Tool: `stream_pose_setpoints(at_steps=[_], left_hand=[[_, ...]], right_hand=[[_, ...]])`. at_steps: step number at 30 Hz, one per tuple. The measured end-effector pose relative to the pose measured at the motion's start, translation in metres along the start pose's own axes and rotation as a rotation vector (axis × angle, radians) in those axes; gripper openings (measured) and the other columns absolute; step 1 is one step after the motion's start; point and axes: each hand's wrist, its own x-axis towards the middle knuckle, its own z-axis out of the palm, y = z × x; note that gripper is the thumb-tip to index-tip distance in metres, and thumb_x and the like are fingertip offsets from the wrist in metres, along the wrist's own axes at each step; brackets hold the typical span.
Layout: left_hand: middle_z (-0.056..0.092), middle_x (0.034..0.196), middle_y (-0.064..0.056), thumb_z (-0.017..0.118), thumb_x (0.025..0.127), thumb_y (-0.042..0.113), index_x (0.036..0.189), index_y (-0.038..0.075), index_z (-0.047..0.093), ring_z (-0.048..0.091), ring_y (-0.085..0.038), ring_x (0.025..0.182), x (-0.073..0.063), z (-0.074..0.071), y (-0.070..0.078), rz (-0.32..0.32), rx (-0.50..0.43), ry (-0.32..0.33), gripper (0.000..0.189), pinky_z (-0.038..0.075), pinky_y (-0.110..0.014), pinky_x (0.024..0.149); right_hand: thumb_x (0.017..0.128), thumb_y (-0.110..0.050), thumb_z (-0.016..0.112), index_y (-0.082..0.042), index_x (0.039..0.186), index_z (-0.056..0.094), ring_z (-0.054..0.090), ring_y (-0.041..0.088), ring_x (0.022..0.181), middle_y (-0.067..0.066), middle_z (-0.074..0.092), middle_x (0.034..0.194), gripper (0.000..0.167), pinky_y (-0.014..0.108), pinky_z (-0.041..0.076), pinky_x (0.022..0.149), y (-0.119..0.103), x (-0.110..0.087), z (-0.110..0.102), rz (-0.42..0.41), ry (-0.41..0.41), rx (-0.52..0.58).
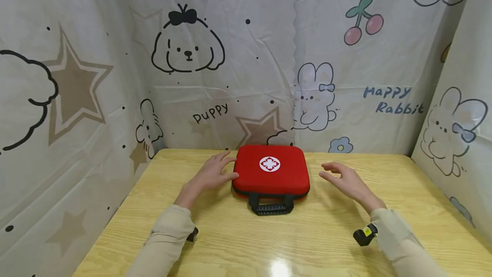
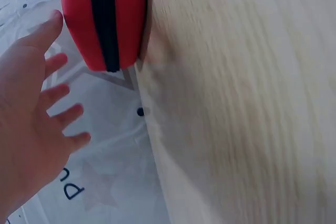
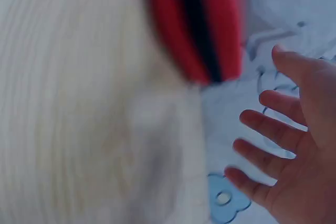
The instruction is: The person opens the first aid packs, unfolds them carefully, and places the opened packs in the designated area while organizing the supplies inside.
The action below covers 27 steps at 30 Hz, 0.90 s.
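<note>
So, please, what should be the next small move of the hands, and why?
Probably bring the right hand inward toward the red case: a clear gap separates them in the head view, while the left hand is at the case's left edge.

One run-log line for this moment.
red first-aid case: closed, on wooden table, black handle nearside | left hand: beside case's left edge, contact unclear | right hand: empty, apart from case's right edge

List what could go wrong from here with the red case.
The red case sits near the far edge of the table, so a forward push could nudge it into the printed backdrop. The left hand is closer to the case than the right hand, so one-sided contact might twist it.
</note>
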Motion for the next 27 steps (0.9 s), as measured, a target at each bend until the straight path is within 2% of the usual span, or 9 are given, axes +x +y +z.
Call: stream_pose_setpoints(at_steps=[2, 3, 7, 12, 16, 21, 24, 27], left_hand=[[0.041, 0.155, -0.013, 0.063, 0.094, 0.045, 0.142, 0.014, 0.055, 0.037, -0.038, 0.141, 0.002, 0.000, 0.005, 0.038, -0.051, -0.020, 0.058, 0.027, -0.056, 0.116], [0.044, 0.153, -0.012, 0.064, 0.094, 0.043, 0.141, 0.014, 0.056, 0.039, -0.036, 0.140, 0.003, 0.000, 0.007, 0.055, -0.069, -0.027, 0.056, 0.028, -0.055, 0.116], [0.049, 0.149, -0.010, 0.064, 0.095, 0.041, 0.135, 0.014, 0.061, 0.041, -0.032, 0.140, 0.009, 0.000, 0.018, 0.114, -0.094, -0.052, 0.048, 0.031, -0.051, 0.117], [0.050, 0.148, -0.008, 0.064, 0.095, 0.039, 0.135, 0.016, 0.061, 0.042, -0.030, 0.139, 0.016, 0.001, 0.030, 0.148, -0.089, -0.072, 0.046, 0.032, -0.048, 0.117], [0.050, 0.147, -0.007, 0.065, 0.094, 0.040, 0.141, 0.017, 0.056, 0.043, -0.029, 0.137, 0.021, 0.007, 0.038, 0.153, -0.087, -0.074, 0.052, 0.033, -0.047, 0.116], [0.047, 0.149, -0.006, 0.060, 0.094, 0.052, 0.144, 0.021, 0.052, 0.039, -0.028, 0.139, 0.024, 0.014, 0.044, 0.123, 0.017, -0.133, 0.059, 0.031, -0.048, 0.117], [0.047, 0.149, -0.005, 0.058, 0.093, 0.055, 0.142, 0.023, 0.054, 0.038, -0.028, 0.139, 0.024, 0.016, 0.045, 0.111, 0.072, -0.142, 0.058, 0.030, -0.048, 0.117], [0.047, 0.149, -0.004, 0.058, 0.093, 0.055, 0.140, 0.024, 0.057, 0.039, -0.027, 0.139, 0.023, 0.017, 0.046, 0.110, 0.087, -0.145, 0.056, 0.031, -0.047, 0.117]], right_hand=[[0.097, -0.040, 0.062, -0.003, 0.133, 0.060, 0.056, 0.043, 0.122, 0.021, 0.063, 0.131, 0.051, 0.059, 0.045, 0.099, -0.008, 0.003, 0.002, 0.000, -0.003, 0.110], [0.097, -0.038, 0.063, -0.003, 0.131, 0.061, 0.057, 0.042, 0.120, 0.020, 0.064, 0.129, 0.049, 0.058, 0.047, 0.097, -0.011, 0.004, 0.003, -0.008, 0.002, 0.129], [0.096, -0.032, 0.065, -0.003, 0.130, 0.061, 0.058, 0.040, 0.117, 0.019, 0.063, 0.129, 0.044, 0.057, 0.049, 0.094, -0.020, 0.010, 0.008, -0.050, -0.004, 0.163], [0.095, -0.030, 0.067, -0.001, 0.131, 0.061, 0.059, 0.040, 0.115, 0.020, 0.062, 0.129, 0.047, 0.057, 0.049, 0.094, -0.026, 0.017, 0.017, -0.071, -0.027, 0.178], [0.095, -0.036, 0.066, -0.005, 0.132, 0.060, 0.058, 0.039, 0.115, 0.018, 0.057, 0.133, 0.049, 0.057, 0.048, 0.097, -0.030, 0.021, 0.026, -0.059, -0.049, 0.181], [0.095, -0.043, 0.064, -0.009, 0.137, 0.056, 0.059, 0.035, 0.111, 0.016, 0.052, 0.134, 0.055, 0.050, 0.050, 0.095, -0.033, 0.019, 0.035, 0.009, -0.109, 0.188], [0.094, -0.043, 0.065, -0.009, 0.138, 0.056, 0.062, 0.031, 0.106, 0.015, 0.053, 0.129, 0.056, 0.044, 0.051, 0.091, -0.035, 0.017, 0.038, 0.027, -0.098, 0.197], [0.095, -0.041, 0.065, -0.007, 0.138, 0.056, 0.063, 0.030, 0.103, 0.015, 0.054, 0.127, 0.055, 0.042, 0.051, 0.091, -0.036, 0.014, 0.040, 0.024, -0.088, 0.204]])
